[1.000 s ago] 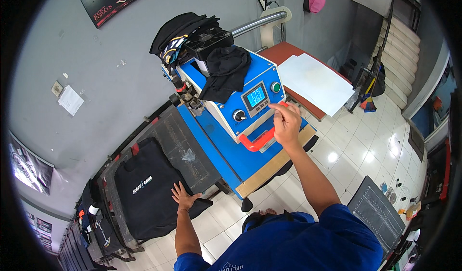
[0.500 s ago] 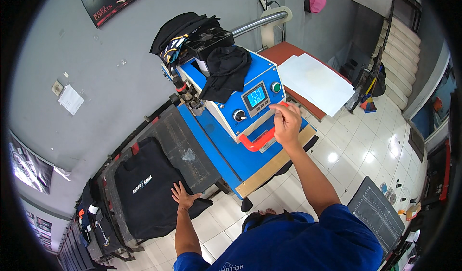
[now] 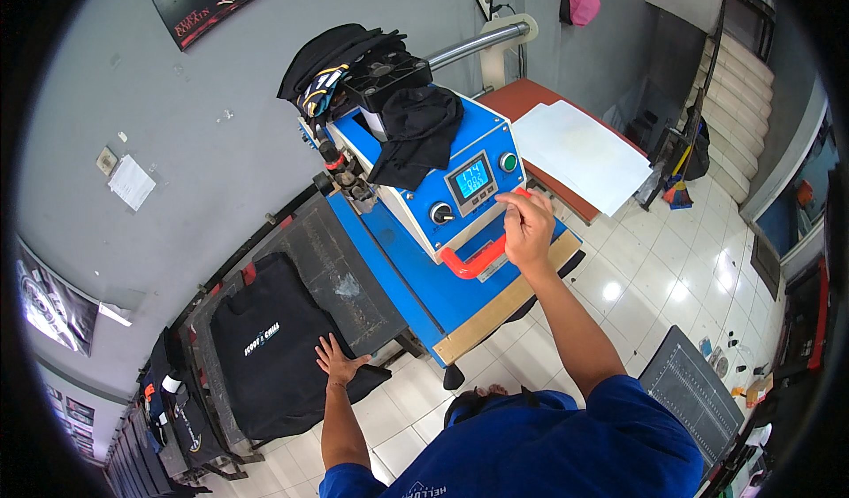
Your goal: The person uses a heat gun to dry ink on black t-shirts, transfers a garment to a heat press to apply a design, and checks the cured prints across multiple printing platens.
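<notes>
A: Where's the black shirt?
B: Spread on the dark bench, its white print facing up; one edge hangs past the near side.

A: And the left hand?
B: Wide open, fingers fanned, palm down near that edge. It grasps nothing; I'd guess it steadies the cloth.

A: The right hand?
B: Curled around the red handle, with a digit poking out near the screen's buttons. I can't tell whether it touches them. The handle probably gives control of the blue machine.

A: What's around that?
B: The machine sits over a blue board, beside the shirt. Dark cloth lies on top, perhaps just parked there. Beyond, white sheets lie flat on a red-brown bench, likely within reach.
</notes>
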The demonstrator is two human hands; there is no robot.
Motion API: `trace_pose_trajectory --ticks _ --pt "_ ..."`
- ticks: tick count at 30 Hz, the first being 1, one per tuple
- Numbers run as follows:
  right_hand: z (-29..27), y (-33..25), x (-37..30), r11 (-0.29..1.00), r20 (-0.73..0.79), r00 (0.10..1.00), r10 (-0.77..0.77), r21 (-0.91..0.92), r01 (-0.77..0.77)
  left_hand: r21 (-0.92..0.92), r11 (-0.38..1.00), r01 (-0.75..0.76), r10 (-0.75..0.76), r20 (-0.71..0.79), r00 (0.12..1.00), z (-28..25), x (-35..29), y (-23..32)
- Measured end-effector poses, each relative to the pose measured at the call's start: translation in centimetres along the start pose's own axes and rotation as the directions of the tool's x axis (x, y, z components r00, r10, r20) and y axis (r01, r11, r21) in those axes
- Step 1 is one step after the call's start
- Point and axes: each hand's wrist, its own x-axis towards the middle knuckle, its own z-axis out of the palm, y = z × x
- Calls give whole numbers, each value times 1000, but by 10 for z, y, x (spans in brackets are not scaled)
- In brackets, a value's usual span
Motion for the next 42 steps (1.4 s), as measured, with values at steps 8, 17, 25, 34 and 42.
trace_pose_trajectory --ticks 8,17,25,34,42 --pt "-1 -1 0 1000 8 1000 17 -7 -17 3 1000 17 -17 19 1000 -3 -2 4" --pt "1 -1 0 1000 -8 1000 15 10 -15 21 1000 21 -22 15 1000 -4 -2 4" --pt "1 2 -3 999 24 999 48 13 -49 19 1000 16 -16 4 1000 -1 -1 2" --pt "1 -1 -1 1000 -1 1000 20 2 -20 14 1000 13 -13 6 1000 0 0 -1" --pt "1 0 0 1000 -5 1000 8 13 -8 28 999 17 -17 7 1000 3 3 -3"
